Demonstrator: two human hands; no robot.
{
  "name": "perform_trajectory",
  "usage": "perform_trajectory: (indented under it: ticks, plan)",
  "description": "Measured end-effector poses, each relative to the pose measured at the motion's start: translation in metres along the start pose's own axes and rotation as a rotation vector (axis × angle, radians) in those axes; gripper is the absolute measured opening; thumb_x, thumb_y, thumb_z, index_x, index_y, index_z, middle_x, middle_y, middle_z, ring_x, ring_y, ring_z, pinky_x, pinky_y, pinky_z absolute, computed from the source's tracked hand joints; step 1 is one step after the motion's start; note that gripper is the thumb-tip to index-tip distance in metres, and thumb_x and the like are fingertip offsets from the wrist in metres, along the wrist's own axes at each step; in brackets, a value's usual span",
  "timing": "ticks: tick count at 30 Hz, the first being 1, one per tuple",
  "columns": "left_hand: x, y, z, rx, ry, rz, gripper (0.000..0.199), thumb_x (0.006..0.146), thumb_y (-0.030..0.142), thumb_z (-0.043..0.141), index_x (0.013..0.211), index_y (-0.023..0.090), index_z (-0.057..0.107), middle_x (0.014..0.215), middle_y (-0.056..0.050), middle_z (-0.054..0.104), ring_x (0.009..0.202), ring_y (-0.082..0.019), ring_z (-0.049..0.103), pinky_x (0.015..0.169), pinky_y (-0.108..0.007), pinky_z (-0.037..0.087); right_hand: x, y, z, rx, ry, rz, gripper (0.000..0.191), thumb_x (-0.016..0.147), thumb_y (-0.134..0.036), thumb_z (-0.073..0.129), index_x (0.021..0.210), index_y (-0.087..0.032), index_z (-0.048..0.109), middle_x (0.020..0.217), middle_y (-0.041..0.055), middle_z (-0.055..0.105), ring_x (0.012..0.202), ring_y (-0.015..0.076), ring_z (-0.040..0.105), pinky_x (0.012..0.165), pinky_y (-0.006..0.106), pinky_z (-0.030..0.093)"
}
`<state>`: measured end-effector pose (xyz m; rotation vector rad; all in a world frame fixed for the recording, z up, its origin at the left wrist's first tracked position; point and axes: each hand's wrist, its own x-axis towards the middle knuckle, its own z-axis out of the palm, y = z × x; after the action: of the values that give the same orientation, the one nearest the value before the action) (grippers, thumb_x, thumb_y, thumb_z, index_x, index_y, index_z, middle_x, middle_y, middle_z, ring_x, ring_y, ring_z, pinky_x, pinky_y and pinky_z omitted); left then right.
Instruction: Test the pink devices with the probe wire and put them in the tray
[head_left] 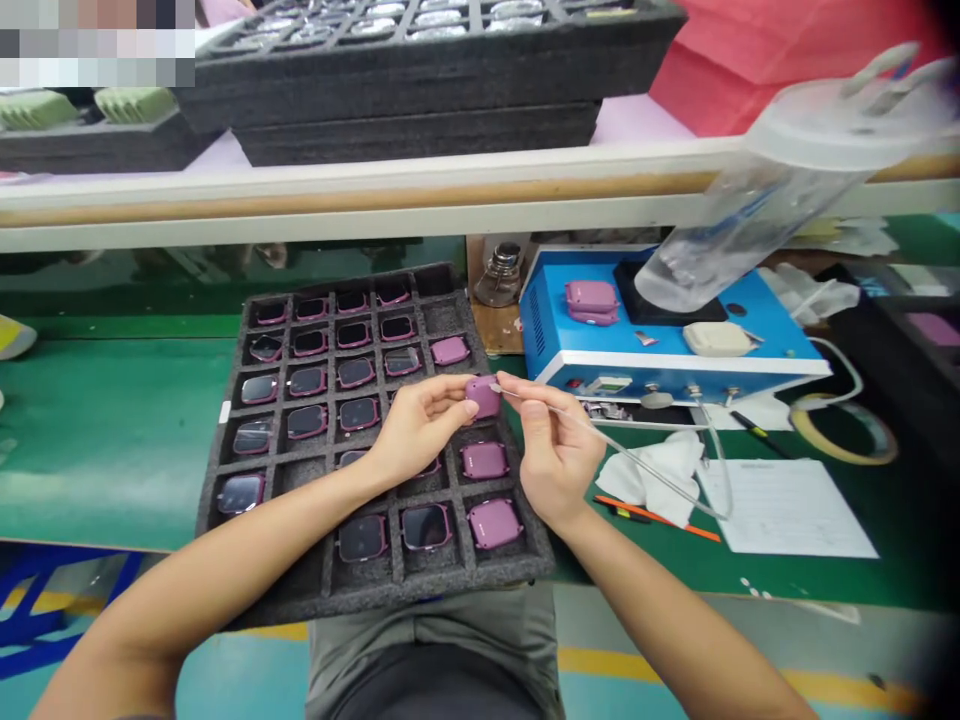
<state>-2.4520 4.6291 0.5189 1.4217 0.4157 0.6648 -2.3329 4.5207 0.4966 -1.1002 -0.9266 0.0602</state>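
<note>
Over the right side of a grey foam tray (397, 588), my left hand (416, 430) pinches a purple smartwatch body (484, 398) with its back facing up. My right hand (559, 455) is closed on the end of a thin white cable (667, 487), and its tip meets the watch's upper edge. The cable loops to the front of a blue box (551, 330). Many tray compartments hold smartwatches, most with dark screens up. Several in the right column, such as a purple one (495, 523), lie back up. My left forearm hides some compartments.
On the blue box are purple watch bodies (592, 300), a beige one (718, 338) and a tilted clear plastic cylinder (735, 220). A paper sheet (795, 510), white tissue (656, 475) and tape roll (844, 430) lie right. A shelf edge (375, 210) crosses above, bearing stacked foam trays (420, 85).
</note>
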Motion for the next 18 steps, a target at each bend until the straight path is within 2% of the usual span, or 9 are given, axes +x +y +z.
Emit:
perform_trajectory:
  ticks: [18]
  plan:
    - [0.0002, 0.0001, 0.0007, -0.007, -0.028, 0.035, 0.043, 0.081, 0.03, 0.081, 0.12, 0.013, 0.075, 0.117, -0.012, 0.078, 0.107, -0.025, 0.075, 0.101, -0.038, 0.058, -0.0006, 0.0002, -0.0008, -0.007, -0.006, 0.009, 0.017, 0.102, -0.027, 0.059, 0.105, -0.022, 0.075, 0.109, 0.0078, 0.077, 0.11, 0.0267, 0.074, 0.098, 0.049, 0.062]
